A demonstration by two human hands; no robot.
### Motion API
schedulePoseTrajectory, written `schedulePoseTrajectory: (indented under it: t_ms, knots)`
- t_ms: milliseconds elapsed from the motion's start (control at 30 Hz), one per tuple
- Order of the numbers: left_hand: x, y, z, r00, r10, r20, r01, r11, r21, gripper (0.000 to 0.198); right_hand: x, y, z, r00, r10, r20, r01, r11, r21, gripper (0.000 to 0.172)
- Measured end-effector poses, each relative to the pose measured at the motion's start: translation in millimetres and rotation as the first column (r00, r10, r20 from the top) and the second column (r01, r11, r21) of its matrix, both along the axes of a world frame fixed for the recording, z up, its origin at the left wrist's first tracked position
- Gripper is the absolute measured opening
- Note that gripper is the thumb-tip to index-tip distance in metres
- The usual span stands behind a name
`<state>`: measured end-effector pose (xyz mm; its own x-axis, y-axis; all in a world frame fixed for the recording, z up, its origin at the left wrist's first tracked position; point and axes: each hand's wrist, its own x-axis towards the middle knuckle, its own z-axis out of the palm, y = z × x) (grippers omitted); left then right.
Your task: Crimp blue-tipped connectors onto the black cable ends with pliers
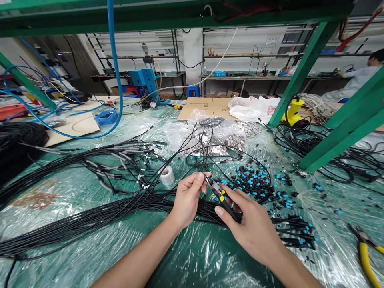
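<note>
The tip of the yellow-and-black cutting pliers (222, 199) is partly obscured by the fingertips of the left hand (187, 198), and the lower handle is concealed by the right hand (252, 228); any small item at the tip cannot be made out at this resolution. The pliers are located between the two hands, directly above the bundle of black cables (192, 208), with the tip angled up and to the left, touching or just beside the left fingertips. The right hand is closed around the handles, with the fingers wrapped over the grip, and has hold of the tool. The left hand is partly closed, with the fingers curled toward the thumb in a pinch; whether it has hold of a thin wire cannot be determined. Both hands are positioned over the bundle, which lies across clear plastic sheeting (75, 244) on a green workbench. A loose pile of blue-tipped cable connectors (252, 182) lies just beyond the right hand, and a roll of white tape (167, 176) stands near the left hand. A second pair of yellow-handled pliers (364, 260), cut off by the lower frame edge, lies well apart to the right.
</note>
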<state>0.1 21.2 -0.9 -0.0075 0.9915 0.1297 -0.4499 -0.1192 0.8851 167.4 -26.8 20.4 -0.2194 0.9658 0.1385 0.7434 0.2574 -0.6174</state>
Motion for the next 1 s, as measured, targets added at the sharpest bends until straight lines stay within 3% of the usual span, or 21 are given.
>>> schedulePoseTrajectory:
  t_ms: [200,400,533,667,767,867,933,1000]
  knots:
    - [-1.6,-1.6,-6.0,0.989,0.049,-0.139,-0.039,0.996,0.075,0.036,3.4,1.3,-6.8,0.987,-0.035,0.156,0.011,0.988,0.153,0.050]
    - [-1.2,-1.8,-8.0,0.981,0.073,-0.179,-0.054,0.992,0.112,0.032,4.0,1.0,-6.4,0.980,-0.031,0.197,0.003,0.990,0.144,0.046]
    - [1.3,-2.0,-7.3,0.990,0.078,-0.118,-0.067,0.993,0.098,0.018,-0.3,-2.3,-3.3,0.995,0.011,0.097,-0.017,0.998,0.061,0.045]
    - [0.4,-1.2,-4.4,0.993,0.071,-0.096,-0.061,0.993,0.106,0.019,-4.0,-4.8,1.4,0.986,0.073,-0.149,-0.088,0.991,-0.098,0.041]
    - [-2.3,-1.0,-0.7,0.993,0.040,-0.107,-0.029,0.993,0.110,0.021,-3.2,-3.9,3.5,0.906,0.085,-0.415,-0.210,0.941,-0.265,0.038]
    - [-3.9,-2.0,3.8,0.996,0.004,-0.094,0.004,0.996,0.085,0.023,0.4,-1.0,3.1,0.761,0.043,-0.647,-0.395,0.823,-0.409,0.039]
    - [-3.7,-2.7,5.9,0.997,-0.009,-0.073,0.013,0.999,0.052,0.024,2.8,1.2,2.3,0.660,-0.007,-0.751,-0.506,0.736,-0.451,0.041]
    - [-2.9,-3.1,6.3,0.998,-0.013,-0.056,0.014,1.000,0.021,0.026,4.4,3.0,2.5,0.630,-0.021,-0.776,-0.539,0.708,-0.457,0.040]
